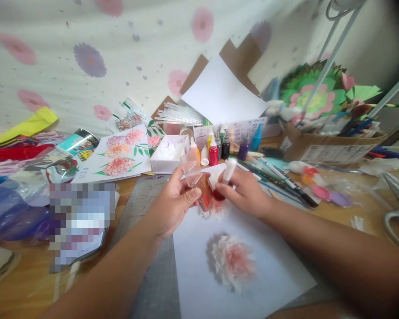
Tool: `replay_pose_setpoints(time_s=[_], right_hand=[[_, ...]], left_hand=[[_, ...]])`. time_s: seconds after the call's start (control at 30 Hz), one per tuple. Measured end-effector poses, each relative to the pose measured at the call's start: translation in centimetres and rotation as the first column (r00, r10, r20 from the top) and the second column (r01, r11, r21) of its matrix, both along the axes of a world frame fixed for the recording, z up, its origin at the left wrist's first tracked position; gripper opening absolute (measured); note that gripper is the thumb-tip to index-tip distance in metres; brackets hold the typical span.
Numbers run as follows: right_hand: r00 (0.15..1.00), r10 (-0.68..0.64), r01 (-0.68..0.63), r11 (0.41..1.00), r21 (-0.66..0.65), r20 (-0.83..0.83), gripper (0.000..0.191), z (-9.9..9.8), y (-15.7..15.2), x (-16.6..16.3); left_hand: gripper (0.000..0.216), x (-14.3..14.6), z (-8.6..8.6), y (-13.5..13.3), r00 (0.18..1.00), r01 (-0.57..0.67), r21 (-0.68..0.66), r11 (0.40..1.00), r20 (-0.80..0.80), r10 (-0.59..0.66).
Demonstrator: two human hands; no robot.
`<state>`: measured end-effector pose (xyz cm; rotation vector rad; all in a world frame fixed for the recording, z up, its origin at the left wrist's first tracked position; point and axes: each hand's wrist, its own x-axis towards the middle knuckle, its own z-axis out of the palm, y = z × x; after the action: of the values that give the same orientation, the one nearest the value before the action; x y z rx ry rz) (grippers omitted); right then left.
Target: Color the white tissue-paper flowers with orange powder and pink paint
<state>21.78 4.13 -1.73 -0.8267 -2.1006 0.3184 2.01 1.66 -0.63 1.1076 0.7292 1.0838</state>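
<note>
Two bare hands meet at the centre of my view, both closed in a grip.

My bare left forearm enters from the lower left. The left hand (173,201) is turned palm inward, thumb laid across the front, fingers curled. My bare right forearm reaches in from the lower right. The right hand (244,191) is knuckles up, fingertips pinched together, just beside the left.

Row of small dye bottles (219,148) stands upright beside an open white box (169,155). Flower artwork sheet (119,155) lies left of that box. Bundle of clear straws (181,116) rests by the wall cloth (53,26). Cardboard box (329,148) at right holds paper flowers (314,99). Pens and brushes (279,181) lie fanned on the wooden table (20,283). Scissors (397,208) lie at the far right edge
</note>
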Motion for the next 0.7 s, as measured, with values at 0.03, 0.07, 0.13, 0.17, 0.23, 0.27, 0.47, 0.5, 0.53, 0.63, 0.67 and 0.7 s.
replay_pose_setpoints(time_s=[0.03,0.07,0.13,0.17,0.23,0.27,0.47,0.5,0.53,0.63,0.67,0.7], right_hand=[[1.0,-0.003,0.003,1.0,0.004,-0.007,0.025,0.04,-0.03,0.01],[1.0,0.007,-0.007,1.0,0.006,-0.005,0.024,0.06,-0.04,0.01],[0.999,0.045,-0.046,0.999,0.005,0.021,0.021,0.06,-0.01,0.0],[0.998,0.051,-0.051,0.999,0.003,0.03,0.021,0.05,0.01,0.0],[1.0,0.019,-0.019,1.0,0.004,0.01,0.022,0.03,0.05,0.02],[1.0,0.002,-0.002,1.0,0.008,-0.007,0.023,0.03,0.04,0.03],[0.999,-0.004,0.004,1.0,0.012,-0.033,0.025,0.23,-0.16,0.06],[0.999,-0.013,0.014,1.0,0.013,-0.046,0.026,0.26,-0.19,0.03],[0.999,-0.01,0.011,1.0,0.014,-0.051,0.025,0.27,-0.21,-0.01],[0.999,0.024,-0.023,1.0,0.012,-0.026,0.023,0.25,-0.23,-0.16],[0.999,0.013,-0.013,1.0,0.01,-0.03,0.024,0.23,-0.24,-0.2],[0.999,-0.006,0.007,1.0,0.009,-0.044,0.025,0.22,-0.24,-0.22]], left_hand=[[0.06,-0.02,-0.03,0.02,1.0,0.004,0.003,1.0,0.001,-0.004],[0.06,-0.04,-0.03,0.03,1.0,0.007,0.008,1.0,0.001,-0.007],[0.057,-0.06,0.01,0.03,1.0,0.006,0.014,1.0,0.007,-0.006],[0.055,-0.06,0.05,0.02,1.0,0.004,0.015,1.0,0.013,-0.004],[0.055,-0.04,0.16,-0.02,1.0,0.011,0.017,1.0,0.02,-0.011],[0.056,-0.03,0.21,-0.04,1.0,0.016,0.02,1.0,0.021,-0.017],[0.055,-0.03,0.16,-0.01,1.0,0.016,0.02,1.0,-0.019,-0.016],[0.055,-0.03,0.14,0.0,1.0,0.021,0.022,1.0,-0.017,-0.02],[0.055,-0.02,0.12,-0.01,1.0,0.025,0.023,0.999,-0.015,-0.025],[0.056,0.02,0.14,-0.05,1.0,0.006,0.017,1.0,-0.008,-0.006],[0.056,0.04,0.15,-0.07,1.0,0.0,0.01,1.0,-0.01,0.0],[0.055,0.04,0.16,-0.08,1.0,-0.003,0.008,1.0,-0.011,0.003]])
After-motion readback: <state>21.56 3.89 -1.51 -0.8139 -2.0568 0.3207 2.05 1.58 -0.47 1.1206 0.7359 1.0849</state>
